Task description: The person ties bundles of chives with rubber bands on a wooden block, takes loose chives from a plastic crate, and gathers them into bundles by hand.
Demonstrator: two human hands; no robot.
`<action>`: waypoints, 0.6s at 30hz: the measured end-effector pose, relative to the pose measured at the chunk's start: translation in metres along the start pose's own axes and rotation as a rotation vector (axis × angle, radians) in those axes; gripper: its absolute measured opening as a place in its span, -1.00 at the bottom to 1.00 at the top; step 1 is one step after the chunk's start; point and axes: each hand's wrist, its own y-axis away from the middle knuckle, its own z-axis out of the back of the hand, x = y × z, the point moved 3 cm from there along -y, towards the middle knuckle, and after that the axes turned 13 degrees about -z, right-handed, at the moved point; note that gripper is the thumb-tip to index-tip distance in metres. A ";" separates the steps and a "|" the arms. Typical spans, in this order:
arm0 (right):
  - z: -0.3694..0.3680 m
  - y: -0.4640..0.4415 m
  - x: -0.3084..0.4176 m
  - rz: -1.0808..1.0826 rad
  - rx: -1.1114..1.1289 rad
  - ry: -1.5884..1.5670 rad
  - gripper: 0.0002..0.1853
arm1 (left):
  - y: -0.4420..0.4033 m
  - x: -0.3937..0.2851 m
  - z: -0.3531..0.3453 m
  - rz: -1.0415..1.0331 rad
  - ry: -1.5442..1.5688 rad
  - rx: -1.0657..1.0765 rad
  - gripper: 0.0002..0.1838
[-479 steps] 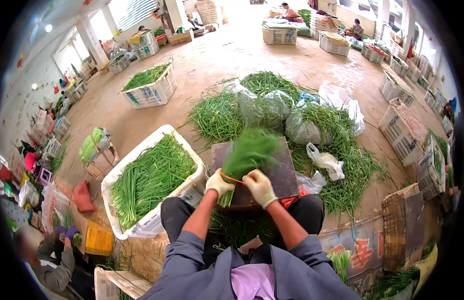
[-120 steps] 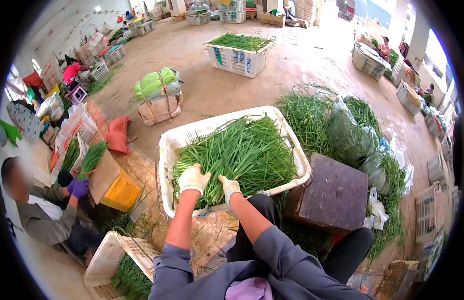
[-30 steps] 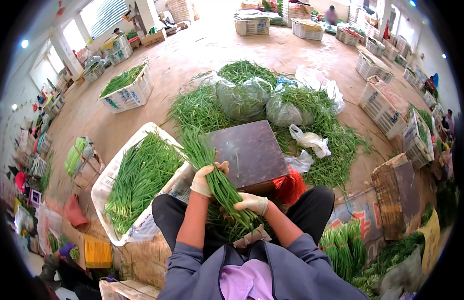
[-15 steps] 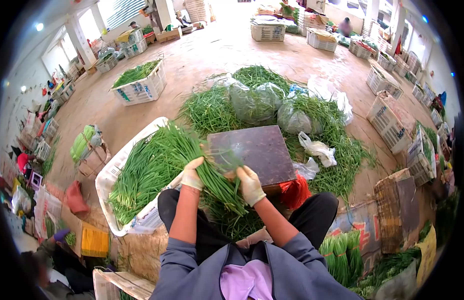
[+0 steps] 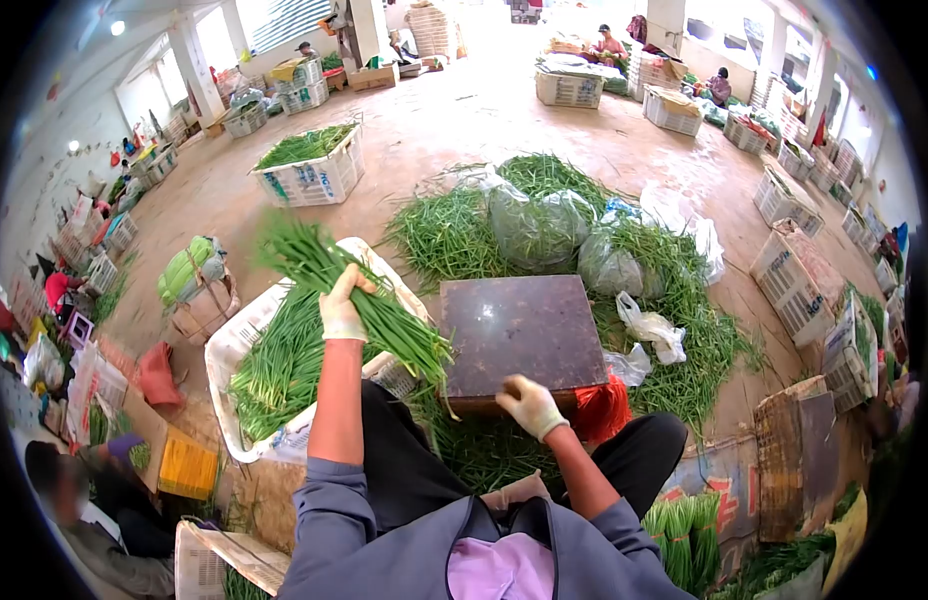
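A broad, pale brown floor (image 5: 424,130) carries everything here, and on it, past the far edge and right edge of the low surface, lies a loose heap of green stalks (image 5: 704,320) mixed with plastic bags. Smaller than that, a white basket (image 5: 222,395) stands just beside the surface's left edge, with long green stalks laid inside it. Next comes the surface (image 5: 524,335) itself, a dark, square, box-like block between the basket and the heap. The bunch of stalks (image 5: 396,322) is held aloft over the basket, slanting from a blurred end above the basket's far left rim to an end near the surface's left edge; no band shows around it. The left hand (image 5: 342,303), gloved, has its grip closed around the middle of that bunch. The right hand (image 5: 532,405), also gloved, is at the surface's near edge with fingers curled; blur leaves me unable to tell whether that grip pinches something thin or nothing. Smallest, a tuft of red strips (image 5: 601,407) hangs at the surface's near right corner. The step in hand looks like handling one loose bunch single-handed; a next move would call for keeping its stalks together and clear of the basket's rim.
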 end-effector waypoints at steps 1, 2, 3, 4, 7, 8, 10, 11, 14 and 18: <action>0.008 -0.009 0.026 0.122 -0.055 -0.010 -0.62 | 0.004 -0.002 -0.006 0.007 -0.087 0.090 -0.86; 0.016 -0.014 0.056 0.129 -0.040 -0.082 -0.60 | 0.012 -0.004 -0.016 -0.016 -0.120 0.127 -0.86; 0.023 -0.020 0.080 0.166 -0.029 -0.091 -0.54 | 0.018 -0.005 -0.029 -0.047 -0.148 0.169 -0.86; 0.029 -0.026 0.102 0.206 -0.018 -0.097 -0.48 | 0.022 0.000 -0.034 -0.090 -0.178 0.272 -0.86; 0.050 -0.039 0.167 0.373 -0.159 -0.041 -0.34 | 0.050 0.008 -0.058 -0.096 -0.336 0.446 -0.81; 0.052 -0.041 0.183 0.380 -0.157 -0.038 -0.34 | 0.060 0.015 -0.064 -0.113 -0.372 0.497 -0.79; 0.057 -0.047 0.205 0.303 -0.247 -0.043 -0.21 | 0.085 0.040 -0.076 0.193 0.078 0.387 -0.76; 0.044 -0.060 0.192 0.329 -0.362 0.075 -0.29 | 0.098 0.058 -0.085 0.504 0.569 0.216 -0.74; 0.034 -0.064 0.180 0.273 -0.257 -0.337 -0.66 | 0.117 0.086 -0.082 -0.547 -0.608 0.694 -0.55; 0.068 -0.045 0.169 0.393 -0.331 -0.206 -0.78 | 0.156 0.109 -0.064 -0.367 -0.734 0.586 -0.50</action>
